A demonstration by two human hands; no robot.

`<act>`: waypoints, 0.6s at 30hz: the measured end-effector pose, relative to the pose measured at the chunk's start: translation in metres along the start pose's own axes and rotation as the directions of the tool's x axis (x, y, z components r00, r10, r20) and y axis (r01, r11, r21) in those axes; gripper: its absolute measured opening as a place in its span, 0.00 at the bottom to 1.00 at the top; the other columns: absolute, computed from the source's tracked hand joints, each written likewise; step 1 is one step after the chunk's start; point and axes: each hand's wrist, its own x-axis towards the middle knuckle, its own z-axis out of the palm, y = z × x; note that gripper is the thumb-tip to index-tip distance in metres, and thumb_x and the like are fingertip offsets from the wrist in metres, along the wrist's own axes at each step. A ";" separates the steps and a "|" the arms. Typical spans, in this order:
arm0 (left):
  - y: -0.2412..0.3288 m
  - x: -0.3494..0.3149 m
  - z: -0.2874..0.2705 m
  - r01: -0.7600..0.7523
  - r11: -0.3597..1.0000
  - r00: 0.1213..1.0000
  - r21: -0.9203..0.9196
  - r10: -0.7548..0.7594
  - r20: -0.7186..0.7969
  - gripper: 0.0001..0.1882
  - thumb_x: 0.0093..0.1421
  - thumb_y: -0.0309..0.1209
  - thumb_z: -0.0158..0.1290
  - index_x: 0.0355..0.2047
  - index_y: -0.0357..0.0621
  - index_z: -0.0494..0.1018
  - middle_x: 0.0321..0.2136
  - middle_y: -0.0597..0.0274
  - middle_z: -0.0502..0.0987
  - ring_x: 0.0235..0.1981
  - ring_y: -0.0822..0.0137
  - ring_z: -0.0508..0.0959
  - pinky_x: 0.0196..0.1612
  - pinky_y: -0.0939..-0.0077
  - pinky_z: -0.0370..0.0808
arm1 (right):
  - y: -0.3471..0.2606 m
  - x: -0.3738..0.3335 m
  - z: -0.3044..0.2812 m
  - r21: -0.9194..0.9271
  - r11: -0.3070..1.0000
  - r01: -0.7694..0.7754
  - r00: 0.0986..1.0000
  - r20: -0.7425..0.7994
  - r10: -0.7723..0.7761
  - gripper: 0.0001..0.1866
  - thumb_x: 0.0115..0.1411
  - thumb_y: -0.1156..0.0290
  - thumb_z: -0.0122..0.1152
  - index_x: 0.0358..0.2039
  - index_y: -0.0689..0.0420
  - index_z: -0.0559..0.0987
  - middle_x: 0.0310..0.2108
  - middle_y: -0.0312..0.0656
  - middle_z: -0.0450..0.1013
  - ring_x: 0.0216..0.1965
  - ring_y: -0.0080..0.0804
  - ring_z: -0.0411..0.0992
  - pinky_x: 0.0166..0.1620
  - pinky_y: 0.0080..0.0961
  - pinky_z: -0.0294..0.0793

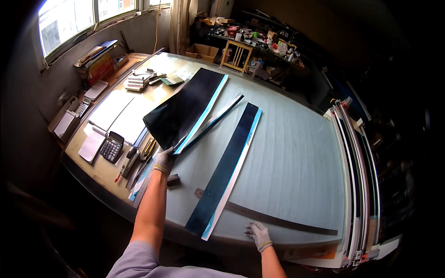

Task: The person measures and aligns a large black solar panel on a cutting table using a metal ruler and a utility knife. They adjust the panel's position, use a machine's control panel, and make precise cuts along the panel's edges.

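My left hand (164,160), in a pale knit glove, pinches the near corner of a wide glossy black sheet (191,103) with a white and light-blue right edge. A thin dark strip (222,114) slants out beside that edge; whether the same hand holds it I cannot tell. Farther right, a long dark strip (226,162) edged in blue and white lies on the table, across a steel ruler (282,222). My gloved right hand (258,235) is near the table's front edge, just below the ruler, its fingers apart and nothing in them.
A dark block (173,180) sits beside my left wrist. Left of it are a stapler (130,160), a black calculator (112,147), an open notebook (116,113) and stacked pads. Long upright panels (354,185) line the right edge. Cluttered shelves (264,41) stand behind.
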 end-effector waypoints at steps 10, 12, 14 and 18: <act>-0.001 -0.009 -0.020 0.188 0.977 0.898 0.104 -0.128 -0.420 0.22 0.67 0.38 0.55 0.53 0.35 0.66 0.38 0.54 0.79 0.35 0.60 0.81 0.38 0.71 0.81 | 0.030 -0.036 -0.071 0.056 0.998 0.041 0.969 -0.245 -0.026 0.08 0.61 0.76 0.57 0.29 0.53 0.67 0.23 0.35 0.69 0.25 0.29 0.72 0.33 0.32 0.79; 0.002 -0.066 0.005 0.154 0.922 0.945 0.355 -0.032 -0.327 0.20 0.66 0.38 0.55 0.51 0.36 0.67 0.34 0.55 0.79 0.26 0.66 0.79 0.30 0.75 0.77 | 0.034 -0.012 -0.050 -0.095 0.988 0.119 0.971 -0.198 -0.135 0.11 0.60 0.77 0.57 0.26 0.51 0.65 0.21 0.32 0.64 0.20 0.24 0.66 0.27 0.28 0.74; 0.023 -0.120 -0.003 0.157 0.840 0.952 0.519 0.010 -0.305 0.18 0.65 0.39 0.56 0.46 0.37 0.70 0.29 0.57 0.78 0.19 0.71 0.74 0.23 0.78 0.71 | 0.030 -0.001 -0.014 -0.172 0.974 0.148 0.975 -0.139 -0.172 0.13 0.58 0.78 0.57 0.23 0.50 0.64 0.20 0.30 0.60 0.17 0.21 0.61 0.21 0.24 0.68; 0.056 -0.183 -0.082 0.073 0.571 0.930 0.817 0.256 -0.262 0.19 0.65 0.43 0.55 0.31 0.36 0.73 0.18 0.66 0.72 0.16 0.76 0.65 0.22 0.76 0.64 | 0.006 0.003 0.073 -0.138 0.976 0.168 0.983 -0.057 -0.177 0.18 0.55 0.79 0.61 0.19 0.48 0.62 0.16 0.28 0.56 0.13 0.18 0.56 0.16 0.21 0.57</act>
